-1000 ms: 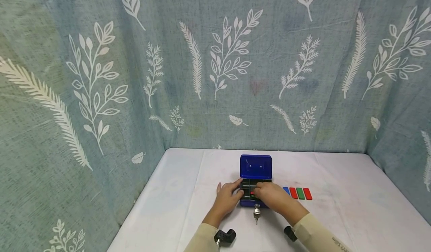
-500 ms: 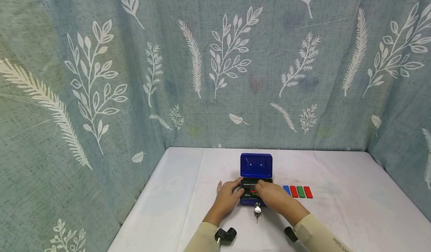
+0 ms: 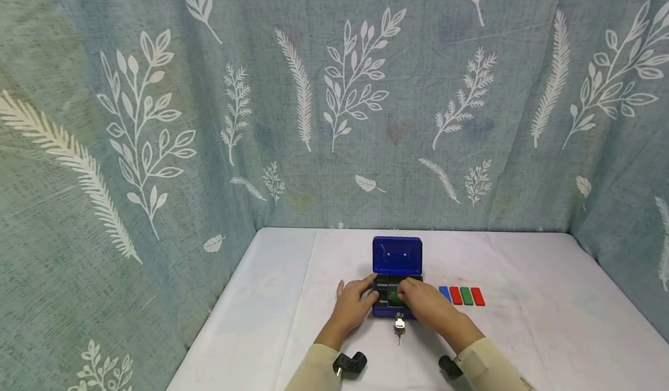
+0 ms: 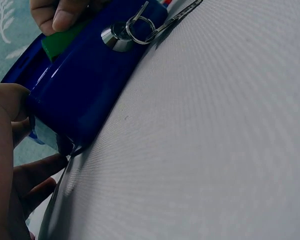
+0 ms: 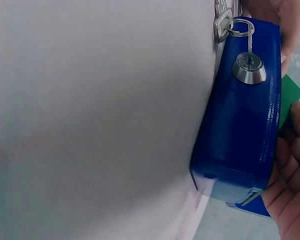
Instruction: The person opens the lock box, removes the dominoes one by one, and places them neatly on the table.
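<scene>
An open blue cash box (image 3: 384, 312) with a black compartment tray (image 3: 381, 283) stands on the table, lid (image 3: 397, 255) raised. My right hand (image 3: 425, 305) reaches over its right side and pinches a flat green block (image 3: 395, 299) between thumb and fingers. The green block (image 5: 289, 95) sticks up tilted above the front rim in the right wrist view. My left hand (image 3: 354, 307) rests against the box's left side, thumb and forefinger on the rim, other fingers extended beside it. The right hand hides part of the tray.
A keyring with keys (image 3: 399, 328) hangs from the lock on the box's front. Right of the box lie a blue block (image 3: 445, 294), two red blocks, one of them the red block (image 3: 478, 296) at the end, and a green block (image 3: 466, 296). A leaf-patterned curtain (image 3: 397, 135) encloses the table.
The red piece seen in the tray's front compartment is out of sight. The green block now shows larger and raised there at my right fingers. My left hand stays on the box.
</scene>
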Demonstrator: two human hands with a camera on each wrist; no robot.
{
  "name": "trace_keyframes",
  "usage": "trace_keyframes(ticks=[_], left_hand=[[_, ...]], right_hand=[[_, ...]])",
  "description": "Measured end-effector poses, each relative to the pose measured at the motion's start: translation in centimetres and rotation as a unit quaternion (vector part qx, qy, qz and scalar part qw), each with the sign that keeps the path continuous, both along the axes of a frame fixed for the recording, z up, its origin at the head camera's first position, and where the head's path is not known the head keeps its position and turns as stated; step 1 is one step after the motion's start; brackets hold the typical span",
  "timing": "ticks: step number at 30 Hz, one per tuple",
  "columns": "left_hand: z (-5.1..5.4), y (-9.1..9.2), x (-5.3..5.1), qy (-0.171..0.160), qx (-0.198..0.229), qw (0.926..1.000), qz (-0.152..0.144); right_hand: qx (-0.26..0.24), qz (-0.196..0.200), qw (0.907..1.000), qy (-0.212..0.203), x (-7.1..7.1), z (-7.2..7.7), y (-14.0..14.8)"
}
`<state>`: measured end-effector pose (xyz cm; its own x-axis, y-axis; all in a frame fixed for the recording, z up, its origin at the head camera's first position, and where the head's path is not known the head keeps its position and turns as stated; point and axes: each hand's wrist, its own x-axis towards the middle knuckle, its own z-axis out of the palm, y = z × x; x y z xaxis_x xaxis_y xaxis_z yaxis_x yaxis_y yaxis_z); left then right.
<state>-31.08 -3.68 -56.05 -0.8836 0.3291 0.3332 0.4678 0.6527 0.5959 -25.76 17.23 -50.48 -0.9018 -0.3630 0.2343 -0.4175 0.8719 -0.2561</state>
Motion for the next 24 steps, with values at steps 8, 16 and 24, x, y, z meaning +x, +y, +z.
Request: trace_keyframes(ticks=[8,16,24], left_hand=[[0.0,-0.1,-0.1,0.003,0.0,1.0,-0.001],[0.0,0.0,0.0,0.007,-0.001,1.0,0.003],[0.2,0.0,0.2,0.002,0.005,1.0,-0.001]], right_hand=[[-0.053,-0.024,0.9982,-0.012,-0.2,-0.5,0.0],[-0.065,-0.023,0.9974,0.02,-0.4,-1.1,0.1],[-0.078,-0.014,0.9959,0.043,-0.3,-1.4,0.1]])
